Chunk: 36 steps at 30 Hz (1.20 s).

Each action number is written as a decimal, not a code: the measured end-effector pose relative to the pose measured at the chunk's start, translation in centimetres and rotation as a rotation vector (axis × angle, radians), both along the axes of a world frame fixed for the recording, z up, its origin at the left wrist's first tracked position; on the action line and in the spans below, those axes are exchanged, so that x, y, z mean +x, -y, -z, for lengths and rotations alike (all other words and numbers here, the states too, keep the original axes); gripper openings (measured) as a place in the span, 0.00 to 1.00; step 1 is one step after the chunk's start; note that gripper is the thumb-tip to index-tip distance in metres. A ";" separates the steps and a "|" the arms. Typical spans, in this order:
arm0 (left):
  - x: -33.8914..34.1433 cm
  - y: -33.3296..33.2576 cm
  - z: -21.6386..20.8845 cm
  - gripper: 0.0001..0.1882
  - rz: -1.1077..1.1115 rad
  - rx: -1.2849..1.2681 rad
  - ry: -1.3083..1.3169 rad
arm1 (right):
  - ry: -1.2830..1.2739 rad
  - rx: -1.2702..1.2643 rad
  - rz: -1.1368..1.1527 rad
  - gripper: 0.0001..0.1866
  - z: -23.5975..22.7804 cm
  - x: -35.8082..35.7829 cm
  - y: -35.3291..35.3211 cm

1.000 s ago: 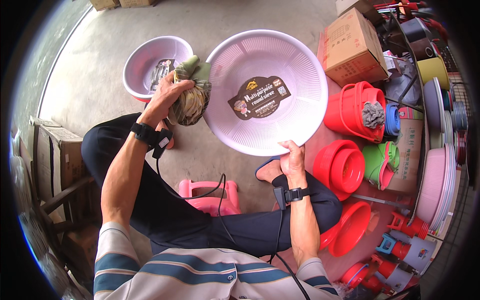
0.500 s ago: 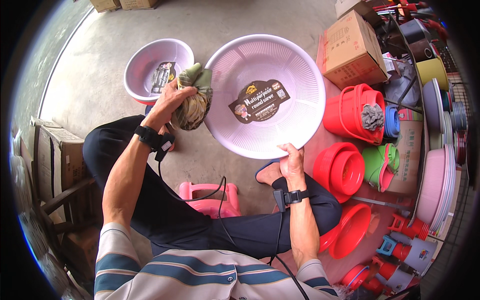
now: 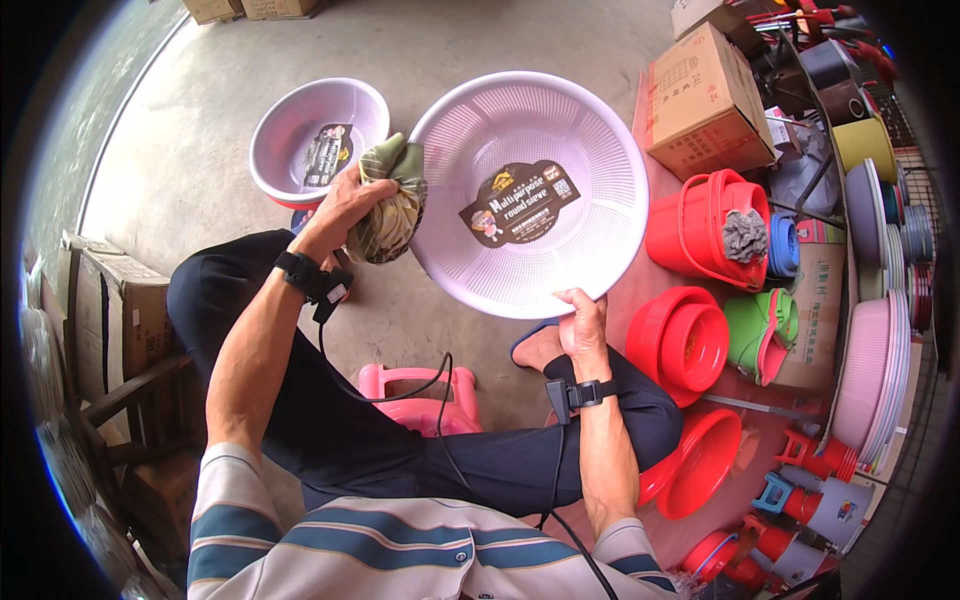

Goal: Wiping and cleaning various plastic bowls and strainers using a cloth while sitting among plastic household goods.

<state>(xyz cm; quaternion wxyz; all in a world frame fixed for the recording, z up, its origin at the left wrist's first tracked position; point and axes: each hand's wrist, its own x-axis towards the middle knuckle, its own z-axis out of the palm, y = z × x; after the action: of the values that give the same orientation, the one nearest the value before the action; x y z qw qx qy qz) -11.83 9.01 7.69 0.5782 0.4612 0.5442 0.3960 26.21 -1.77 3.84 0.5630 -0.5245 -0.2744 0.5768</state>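
A large, round, pale lilac plastic sieve (image 3: 590,150) with a dark label in its bottom is held up in front of me. My right hand (image 3: 582,322) grips its near rim, thumb over the edge. At the sieve's left side my left hand (image 3: 350,205) is closed on a bunched green and yellowish patterned cloth (image 3: 385,225). The cloth lies against the left rim; whether the fingers behind it touch the sieve is hidden. Beyond my left hand, a smaller lilac basin (image 3: 290,110) with a similar label stands on something red.
A pink plastic stool (image 3: 425,400) is between my legs. At right stand a red bucket (image 3: 690,225) with a grey rag, red basins (image 3: 675,335), a green bucket (image 3: 755,325) and a cardboard box (image 3: 700,100). Another carton (image 3: 125,310) sits at left. A black cable (image 3: 445,400) hangs across my lap.
The cloth and my left hand have shifted very slightly toward me along the left rim. My right hand keeps its grip, and the sieve is almost still.
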 end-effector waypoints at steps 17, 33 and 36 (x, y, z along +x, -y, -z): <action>0.2 0.3 0.9 0.27 0.054 0.028 -0.159 | 0.013 -0.014 0.025 0.26 -0.9 -1.0 -0.1; 0.2 0.2 2.7 0.24 0.063 0.061 -0.204 | 0.033 -0.023 -0.018 0.32 0.5 -0.3 -0.2; 0.2 0.2 2.8 0.24 0.065 0.057 -0.184 | 0.035 -0.029 -0.021 0.32 0.7 -0.1 -0.2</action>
<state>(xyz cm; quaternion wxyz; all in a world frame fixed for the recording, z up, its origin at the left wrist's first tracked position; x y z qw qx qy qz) -11.64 8.79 4.89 0.5251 0.5292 0.5681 0.3483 26.06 -1.57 3.15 0.5444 -0.5399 -0.2812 0.5771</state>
